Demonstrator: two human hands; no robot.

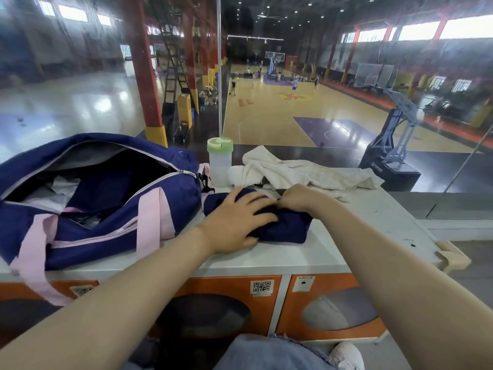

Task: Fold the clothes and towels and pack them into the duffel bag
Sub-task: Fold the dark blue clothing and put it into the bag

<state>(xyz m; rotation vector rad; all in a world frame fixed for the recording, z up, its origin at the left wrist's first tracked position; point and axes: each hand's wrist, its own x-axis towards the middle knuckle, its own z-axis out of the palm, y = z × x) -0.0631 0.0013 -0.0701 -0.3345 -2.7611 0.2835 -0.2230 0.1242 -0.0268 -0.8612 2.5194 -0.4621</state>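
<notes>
A navy garment [285, 228] lies bunched on the white locker top [293, 255]. My left hand [237, 217] lies flat on it with fingers spread, pressing it down. My right hand [301, 197] has its fingers curled and pinches the cloth at the garment's far edge. To the left stands the navy duffel bag [88, 209] with pink straps, its zip open and some light items inside. A crumpled white towel [301, 172] lies behind the garment, toward the glass.
A clear bottle with a green lid [220, 162] stands between the bag and the towel. Orange locker doors [320, 303] are below the top. A glass pane runs behind, overlooking a basketball court. The top's right edge ends near a wooden corner [453, 256].
</notes>
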